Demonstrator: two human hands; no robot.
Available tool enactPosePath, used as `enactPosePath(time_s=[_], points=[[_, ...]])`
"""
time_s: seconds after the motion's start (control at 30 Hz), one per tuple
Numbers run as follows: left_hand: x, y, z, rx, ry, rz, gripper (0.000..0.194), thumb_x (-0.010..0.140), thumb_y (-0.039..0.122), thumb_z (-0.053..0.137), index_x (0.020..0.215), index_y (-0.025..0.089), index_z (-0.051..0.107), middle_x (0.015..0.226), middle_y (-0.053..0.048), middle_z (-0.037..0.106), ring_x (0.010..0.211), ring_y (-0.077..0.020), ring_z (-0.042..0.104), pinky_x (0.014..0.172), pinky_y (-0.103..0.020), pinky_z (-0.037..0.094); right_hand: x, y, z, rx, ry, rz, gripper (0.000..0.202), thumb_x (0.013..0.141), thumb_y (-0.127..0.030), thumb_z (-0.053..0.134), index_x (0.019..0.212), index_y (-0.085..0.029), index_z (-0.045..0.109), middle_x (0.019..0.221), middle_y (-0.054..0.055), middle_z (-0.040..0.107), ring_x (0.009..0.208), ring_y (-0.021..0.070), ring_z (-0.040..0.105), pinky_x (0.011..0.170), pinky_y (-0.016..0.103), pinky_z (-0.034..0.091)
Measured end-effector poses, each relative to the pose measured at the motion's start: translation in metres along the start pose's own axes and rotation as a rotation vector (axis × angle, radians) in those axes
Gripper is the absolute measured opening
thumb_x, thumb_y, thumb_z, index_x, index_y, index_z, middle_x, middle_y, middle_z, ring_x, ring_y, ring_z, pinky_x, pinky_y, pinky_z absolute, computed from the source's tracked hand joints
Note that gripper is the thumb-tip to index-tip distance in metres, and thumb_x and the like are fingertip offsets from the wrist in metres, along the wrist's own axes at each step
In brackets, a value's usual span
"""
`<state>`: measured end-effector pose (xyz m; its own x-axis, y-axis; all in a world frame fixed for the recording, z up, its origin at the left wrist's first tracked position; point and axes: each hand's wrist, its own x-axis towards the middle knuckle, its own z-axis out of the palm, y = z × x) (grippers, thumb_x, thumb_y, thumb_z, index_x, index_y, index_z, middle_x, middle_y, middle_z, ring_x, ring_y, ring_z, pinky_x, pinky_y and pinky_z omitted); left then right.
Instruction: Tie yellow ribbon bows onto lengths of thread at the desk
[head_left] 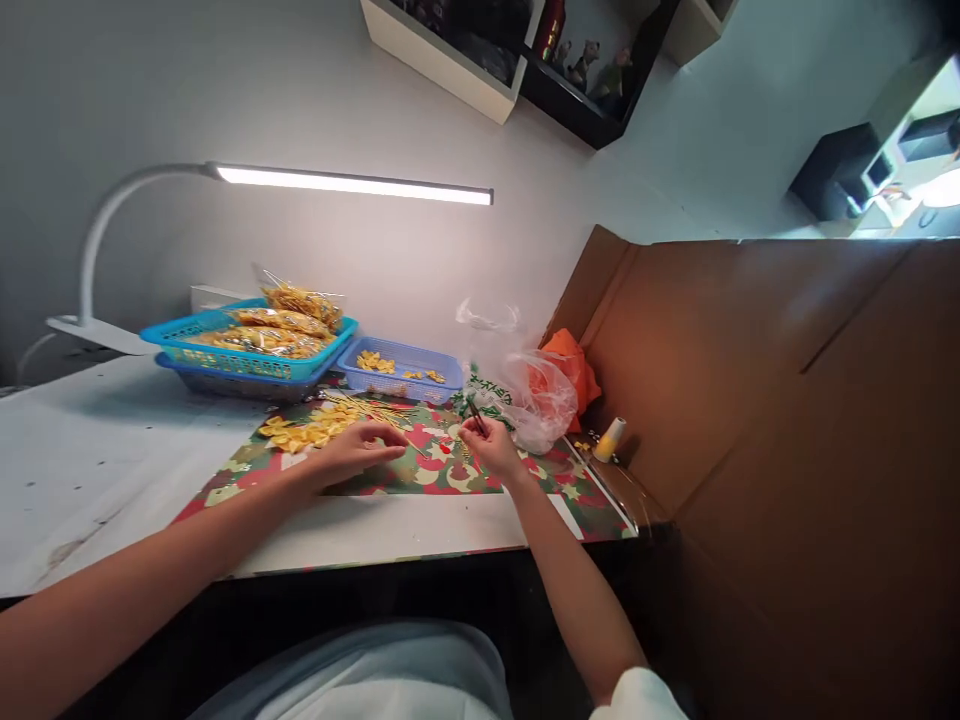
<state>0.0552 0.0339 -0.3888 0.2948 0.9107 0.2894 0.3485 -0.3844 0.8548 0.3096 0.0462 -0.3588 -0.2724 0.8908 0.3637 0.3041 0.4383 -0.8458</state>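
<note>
My right hand [491,447] pinches a dark, slim tool that looks like a pair of tweezers [475,412], its other end pointing up and away. Over the patterned sheet, my left hand [366,447] has its thumb and fingers brought close together on a thin stem [418,450] that sticks out to the right. Just beyond the left hand lies a pile of yellow petal-like pieces [304,432], with a bundle of thin yellow sticks [379,408] behind it. Small green leafy sprigs [487,392] are near my right hand.
A blue basket [172,345] holds bagged yellow pieces; a purple basket [450,368] holds a few loose ones. Clear plastic bags [544,400] and a yellow-white cone [610,440] stand by the tall cardboard wall [750,400]. A lit lamp [352,184] hangs above.
</note>
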Motion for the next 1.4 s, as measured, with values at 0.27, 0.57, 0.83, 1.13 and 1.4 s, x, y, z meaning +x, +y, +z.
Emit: enactPosePath(time_s=[0.27, 0.57, 0.83, 1.13, 1.4], points=[[-0.001, -0.002, 0.013, -0.047, -0.067, 0.042, 0.048, 0.076, 0.062, 0.064, 0.085, 0.016, 0.074, 0.076, -0.004, 0.068, 0.069, -0.0162, 0.059, 0.061, -0.023, 0.045, 0.005, -0.003, 0.056, 0.076, -0.137, -0.042, 0.034, 0.073, -0.051, 0.061, 0.073, -0.018, 0.055, 0.065, -0.001, 0.05, 0.059, 0.0115, 0.044, 0.056, 0.024, 0.037], [0.001, -0.002, 0.013, -0.124, -0.018, -0.036, 0.045, 0.069, 0.061, 0.069, 0.074, 0.017, 0.075, 0.07, -0.004, 0.066, 0.063, -0.0144, 0.054, 0.053, -0.022, 0.037, -0.003, 0.016, 0.029, -0.255, -0.043, 0.027, 0.024, 0.085, -0.04, 0.051, 0.088, -0.018, 0.058, 0.079, 0.002, 0.062, 0.07, 0.0144, 0.057, 0.062, 0.023, 0.044], [0.0, -0.002, 0.007, -0.148, 0.057, -0.134, 0.048, 0.076, 0.058, 0.059, 0.09, 0.017, 0.078, 0.083, -0.007, 0.069, 0.058, -0.0132, 0.054, 0.045, -0.022, 0.033, -0.047, 0.048, -0.069, -0.711, 0.135, 0.205, 0.007, 0.083, -0.025, 0.06, 0.084, -0.018, 0.061, 0.085, 0.007, 0.066, 0.08, 0.0215, 0.059, 0.066, 0.027, 0.033], [-0.004, -0.008, 0.01, 0.171, -0.07, 0.137, 0.028, 0.075, 0.045, 0.067, 0.068, 0.019, 0.073, 0.076, -0.005, 0.067, 0.077, -0.0181, 0.058, 0.073, -0.028, 0.045, -0.065, 0.076, -0.093, -0.921, 0.154, 0.245, 0.008, 0.089, -0.026, 0.06, 0.091, -0.018, 0.062, 0.099, 0.006, 0.067, 0.092, 0.0216, 0.06, 0.068, 0.026, 0.034], [-0.011, 0.0, 0.011, 0.308, -0.122, 0.313, 0.013, 0.075, 0.033, 0.07, 0.07, 0.023, 0.076, 0.077, -0.005, 0.071, 0.078, -0.0191, 0.06, 0.079, -0.03, 0.044, -0.064, 0.091, -0.091, -0.923, 0.201, 0.116, 0.012, 0.084, -0.019, 0.054, 0.093, -0.016, 0.062, 0.103, 0.009, 0.063, 0.1, 0.0247, 0.054, 0.089, 0.033, 0.041]])
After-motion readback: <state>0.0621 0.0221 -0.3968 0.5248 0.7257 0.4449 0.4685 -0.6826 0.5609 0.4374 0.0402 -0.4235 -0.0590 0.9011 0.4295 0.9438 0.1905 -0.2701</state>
